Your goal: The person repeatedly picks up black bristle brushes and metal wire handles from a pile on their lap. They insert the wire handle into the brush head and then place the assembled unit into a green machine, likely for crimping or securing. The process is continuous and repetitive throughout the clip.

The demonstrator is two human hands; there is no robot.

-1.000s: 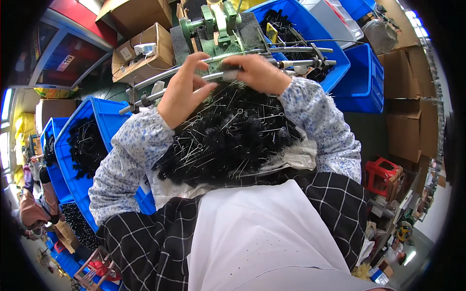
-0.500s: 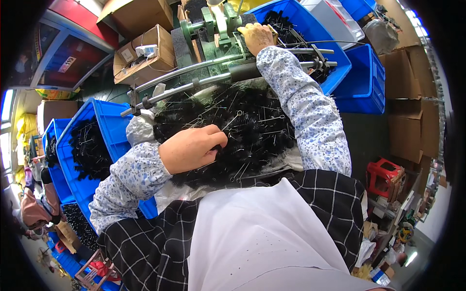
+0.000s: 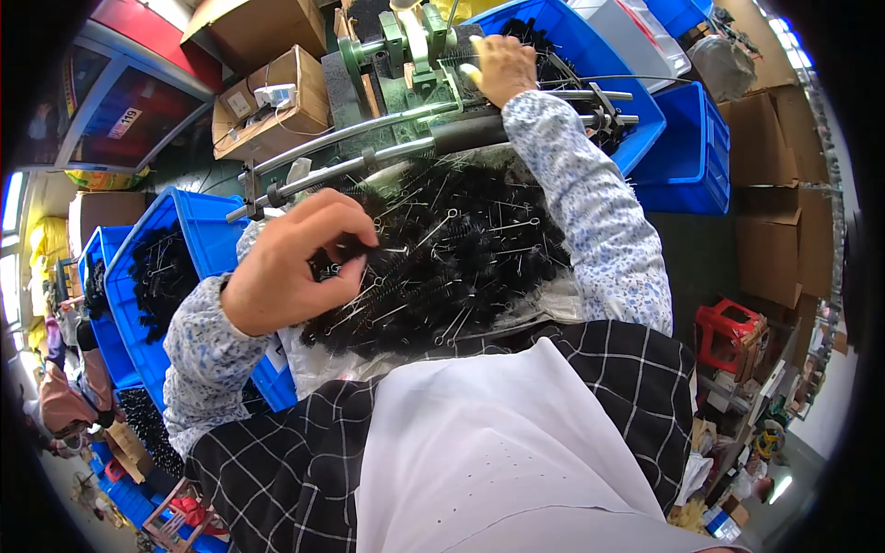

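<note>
My left hand [image 3: 300, 263] is raised over the left side of the pile, with thumb and fingers pinched round a black-bristled wire brush [image 3: 350, 247]. Under it spreads a heap of black wire brushes [image 3: 461, 249] with thin metal stems, some ending in loops. Up by a green machine [image 3: 419, 64], my right hand [image 3: 505, 72] has yellow-covered fingertips on both sides of another dark bristled brush [image 3: 457, 57]. That brush points left toward the machine; the palm is partly hidden. Two metal rails [image 3: 387, 150] run across between the machine and the heap.
Blue bins with black brushes stand at left [image 3: 207, 235] and upper right [image 3: 636, 111]. Another blue bin [image 3: 691, 138] sits further right. A cardboard box [image 3: 277, 106] with a small white device is left of the machine. A red stool [image 3: 728, 336] stands at right.
My left hand has risen from the heap and moved left, lifting a brush. My right hand has shifted slightly right, its fingers spreading a little beside the machine.
</note>
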